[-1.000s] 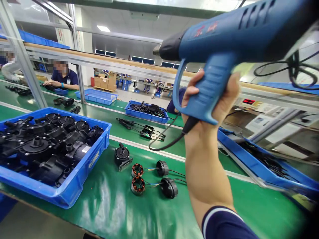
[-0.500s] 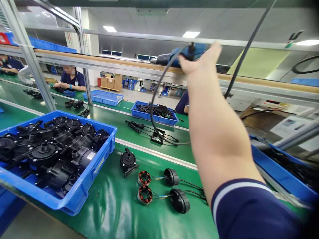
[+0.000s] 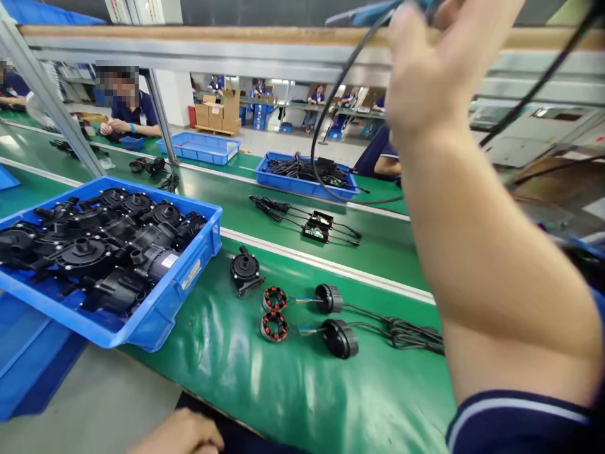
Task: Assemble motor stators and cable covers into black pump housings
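Where my right hand (image 3: 428, 82) is raised: blue tool (image 3: 366, 15) at shelf (image 3: 198, 47)
Grip: blurred, I cannot tell closure; left hand (image 3: 182, 434) curled, contents hidden
Cord (image 3: 314, 142): best with slack, clear of snags

A short, dark navy sleeve (image 3: 524, 429) is worn on the right arm (image 3: 496, 233), by which the bare forearm is left uncovered. Its hem is trimmed with a single pale, whitish stripe (image 3: 520, 401), edged by a narrow navy band. The right hand (image 3: 423, 69) is blurred and the left hand (image 3: 182, 435) is cut off by the lower edge; both are bare. Near-black cloth (image 3: 236, 429) is seen beside the left hand.
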The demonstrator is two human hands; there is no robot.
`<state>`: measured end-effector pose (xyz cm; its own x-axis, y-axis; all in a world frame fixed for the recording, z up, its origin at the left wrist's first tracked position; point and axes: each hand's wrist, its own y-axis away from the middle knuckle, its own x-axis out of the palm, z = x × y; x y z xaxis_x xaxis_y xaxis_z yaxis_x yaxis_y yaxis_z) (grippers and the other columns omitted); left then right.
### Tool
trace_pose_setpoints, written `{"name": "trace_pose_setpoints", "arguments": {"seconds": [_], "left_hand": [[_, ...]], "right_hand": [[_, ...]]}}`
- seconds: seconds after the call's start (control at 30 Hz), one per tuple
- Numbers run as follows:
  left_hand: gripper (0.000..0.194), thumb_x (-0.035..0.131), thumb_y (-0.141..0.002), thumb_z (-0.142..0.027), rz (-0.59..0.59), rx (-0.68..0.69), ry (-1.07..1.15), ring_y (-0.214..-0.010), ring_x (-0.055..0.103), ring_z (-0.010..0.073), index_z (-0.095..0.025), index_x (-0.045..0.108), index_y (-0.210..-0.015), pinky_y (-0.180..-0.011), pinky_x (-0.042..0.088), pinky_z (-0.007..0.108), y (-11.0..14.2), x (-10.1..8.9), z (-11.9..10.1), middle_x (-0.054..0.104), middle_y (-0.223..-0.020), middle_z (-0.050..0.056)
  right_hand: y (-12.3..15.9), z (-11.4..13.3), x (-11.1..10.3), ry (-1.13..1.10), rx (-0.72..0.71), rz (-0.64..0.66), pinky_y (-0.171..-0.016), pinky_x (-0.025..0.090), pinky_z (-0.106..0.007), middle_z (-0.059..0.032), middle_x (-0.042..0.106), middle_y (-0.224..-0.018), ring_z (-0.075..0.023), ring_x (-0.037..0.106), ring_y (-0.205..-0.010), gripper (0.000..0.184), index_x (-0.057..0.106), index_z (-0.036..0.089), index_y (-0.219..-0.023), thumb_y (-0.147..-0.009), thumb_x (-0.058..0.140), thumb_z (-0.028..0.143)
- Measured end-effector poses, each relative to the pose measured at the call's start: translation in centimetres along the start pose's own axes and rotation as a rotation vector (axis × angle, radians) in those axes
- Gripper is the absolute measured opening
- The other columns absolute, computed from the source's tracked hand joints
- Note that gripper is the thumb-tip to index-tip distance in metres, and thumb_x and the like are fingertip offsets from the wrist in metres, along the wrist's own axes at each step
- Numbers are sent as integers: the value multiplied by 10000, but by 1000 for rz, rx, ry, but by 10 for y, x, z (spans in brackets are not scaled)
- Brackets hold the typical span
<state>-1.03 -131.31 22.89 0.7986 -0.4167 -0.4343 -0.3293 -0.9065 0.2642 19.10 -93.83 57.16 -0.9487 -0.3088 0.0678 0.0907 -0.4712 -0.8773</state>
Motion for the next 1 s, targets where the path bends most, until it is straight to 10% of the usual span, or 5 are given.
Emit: {"name": "trace_pose_setpoints", "arguments": {"seconds": [0.07,0.2,0.37,0.67,1.0], "left_hand": [[245,569,-991,-499,-92,7,18,-1058,674,208,-352,686,-1148,-928,577,368,-9,-9,-2,699,-1139,32],[567,564,-963,-568,-704,76,-81,-1296,572,288,-285,496,-1449,-1119,470,488,-86,-51,-10,584,-1406,118],[919,780,-762,-577,-774,88,-332,-1407,449,374,-135,430,-1487,-1208,352,572,-202,-89,-14,491,-1470,212],[343,686,-904,-299,-823,368,-818,-1408,427,336,-276,665,-1245,-1179,393,519,-181,-43,-8,478,-1433,116],[350,694,-933,-181,-653,700,-913,-1235,635,252,-211,613,-1272,-1083,471,435,-150,35,-27,721,-1192,73]], "right_hand": [[88,20,-19,418,-184,329,-963,486,-250,37,739,-1059,-169,657,-1124,321,790,201,-1084,-833,653,56],[244,33,-94,711,230,965,-858,573,-400,-49,772,-986,-235,722,-879,240,764,258,-1141,-911,743,326],[351,27,-170,872,620,1088,-1061,495,-539,-157,629,-1375,-359,604,-1258,759,559,216,-1432,-788,854,487],[371,69,-178,439,1005,1201,-819,523,-359,-85,735,-1048,-259,691,-915,753,643,217,-1336,-782,760,713],[393,-1,-111,-18,1232,767,-536,396,-213,-38,674,-755,-99,533,-601,560,740,126,-913,-916,589,665]]}}
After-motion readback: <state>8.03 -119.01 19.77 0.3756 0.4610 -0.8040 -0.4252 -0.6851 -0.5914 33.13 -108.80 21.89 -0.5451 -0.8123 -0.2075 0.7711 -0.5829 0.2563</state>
